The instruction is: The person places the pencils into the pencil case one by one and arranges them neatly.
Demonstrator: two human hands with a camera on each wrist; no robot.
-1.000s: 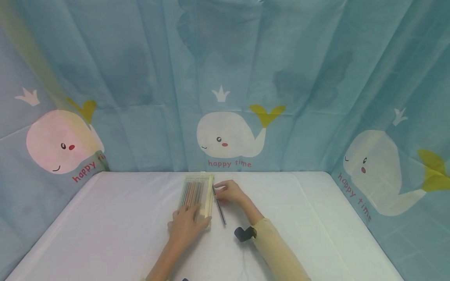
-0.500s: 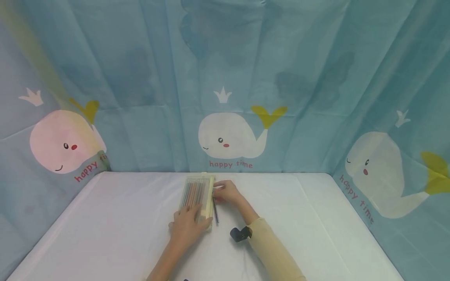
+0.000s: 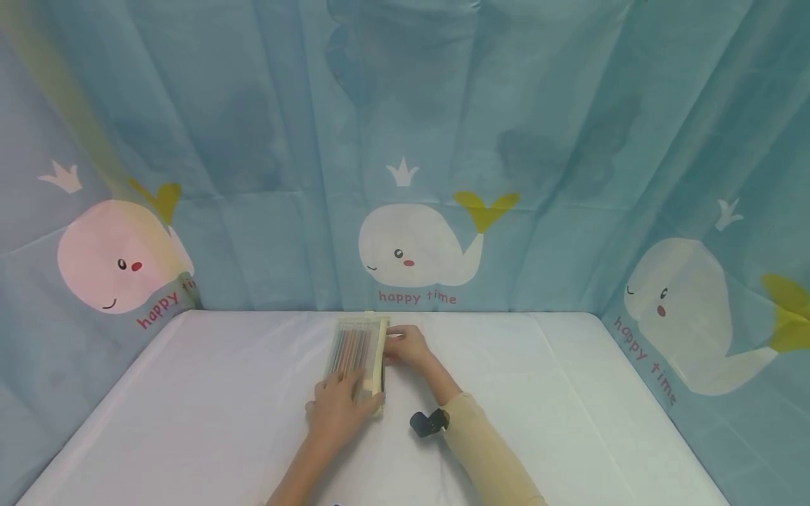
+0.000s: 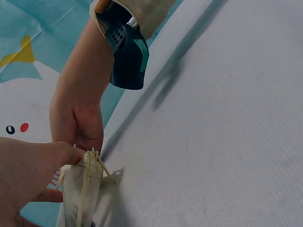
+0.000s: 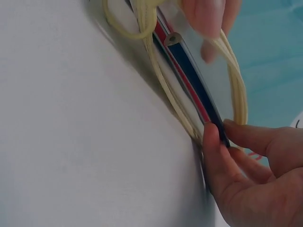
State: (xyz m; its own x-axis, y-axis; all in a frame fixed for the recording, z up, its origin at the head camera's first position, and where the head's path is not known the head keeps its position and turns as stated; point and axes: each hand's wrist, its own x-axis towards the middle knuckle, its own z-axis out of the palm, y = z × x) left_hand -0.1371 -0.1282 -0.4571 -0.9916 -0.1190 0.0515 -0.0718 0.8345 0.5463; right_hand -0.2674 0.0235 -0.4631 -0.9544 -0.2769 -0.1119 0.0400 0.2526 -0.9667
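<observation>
A see-through pencil case (image 3: 381, 344) with a cream zip edge lies on the table, several coloured pencils (image 3: 349, 346) showing inside. My left hand (image 3: 338, 414) holds its near end, the thumb (image 4: 71, 153) pressed at the edge and the other fingers spread over the body. On the case's right side my right hand (image 3: 408, 346) pinches a dark blue pencil (image 5: 194, 71) between thumb and fingertips. In the right wrist view this pencil lies within the gaping zip mouth (image 5: 238, 90), its flat end toward the near end, beside a red-striped pencil (image 5: 187, 85).
The case stands on a white-covered table (image 3: 538, 393). Behind and at both sides hangs a blue curtain (image 3: 253, 253) with whale prints. A black wrist camera (image 3: 429, 424) juts from the right sleeve, low over the cloth.
My right hand has moved left with the dark blue pencil, from beside the case to its open edge. The left hand keeps its hold.
</observation>
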